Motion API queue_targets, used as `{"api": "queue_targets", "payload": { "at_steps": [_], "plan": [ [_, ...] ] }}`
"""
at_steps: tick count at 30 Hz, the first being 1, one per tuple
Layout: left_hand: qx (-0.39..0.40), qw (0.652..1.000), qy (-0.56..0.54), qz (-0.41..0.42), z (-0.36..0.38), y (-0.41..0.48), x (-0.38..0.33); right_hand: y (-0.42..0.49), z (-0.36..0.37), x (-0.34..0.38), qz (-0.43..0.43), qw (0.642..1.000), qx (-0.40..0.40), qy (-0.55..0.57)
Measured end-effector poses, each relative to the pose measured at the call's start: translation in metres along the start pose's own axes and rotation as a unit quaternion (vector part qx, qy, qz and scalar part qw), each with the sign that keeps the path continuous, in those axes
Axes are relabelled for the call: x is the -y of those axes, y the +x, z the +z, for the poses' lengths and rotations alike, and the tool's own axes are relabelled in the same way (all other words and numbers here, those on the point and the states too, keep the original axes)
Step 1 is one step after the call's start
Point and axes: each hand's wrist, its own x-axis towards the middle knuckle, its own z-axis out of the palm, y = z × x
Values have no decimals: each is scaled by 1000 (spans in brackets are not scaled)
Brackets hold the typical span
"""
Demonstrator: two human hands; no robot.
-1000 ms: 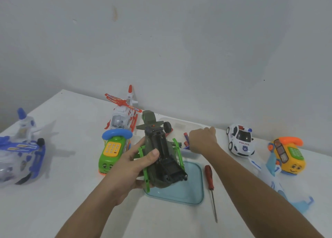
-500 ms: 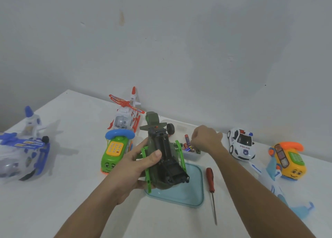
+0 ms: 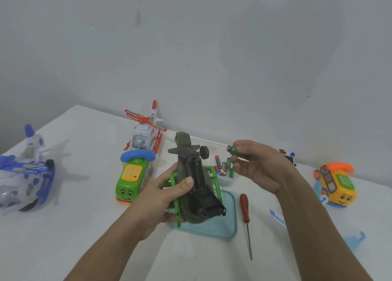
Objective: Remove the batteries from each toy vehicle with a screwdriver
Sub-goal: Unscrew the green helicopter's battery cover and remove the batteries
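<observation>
My left hand [image 3: 164,193] grips an olive-green toy helicopter [image 3: 198,189] upside down over a teal lid [image 3: 230,224]. Its black battery compartment faces up, uncovered. My right hand [image 3: 259,168] is raised to the right of the toy and pinches a green battery [image 3: 233,150] between thumb and fingers. Below that hand a small clear container [image 3: 226,180] holds several batteries [image 3: 220,167]. A red-handled screwdriver [image 3: 245,208] lies on the white table to the right of the lid, tip toward me.
On the left stand a green phone car [image 3: 131,179], a white-and-red helicopter [image 3: 144,134] and a blue-and-white helicopter [image 3: 23,174]. On the right are a police car [image 3: 287,155], an orange phone car [image 3: 335,185] and a light-blue plane [image 3: 275,216] partly behind my right arm.
My right hand has come up from the battery container and turned over, now holding a green battery. The left hand and the helicopter have barely moved.
</observation>
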Motion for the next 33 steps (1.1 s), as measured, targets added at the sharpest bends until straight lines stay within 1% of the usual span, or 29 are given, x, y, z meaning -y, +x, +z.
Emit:
{"api": "queue_targets", "payload": {
  "at_steps": [5,10,14,21,25,27,30,33],
  "plan": [
    [0,1000,13,1,5,-1,3,-13,0,-2,-19,999,33,-17],
    [6,1000,23,-3,12,-2,7,-20,-9,-2,-42,995,42,-79],
    [2,1000,27,-7,18,-4,11,-24,-16,-3,-86,983,18,-162],
    [-13,1000,21,-11,29,-5,18,-33,-12,-12,-184,955,10,-234],
    [-24,999,25,-5,31,-7,22,-39,-2,-21,-247,921,26,-299],
    [-25,999,27,-1,33,-8,22,-39,-1,-27,-277,894,49,-348],
    [-21,999,25,4,34,-9,21,-35,2,-34,-322,858,55,-397],
    [-12,1000,11,2,33,-9,20,-32,4,-40,-388,805,49,-446]
  ]
}}
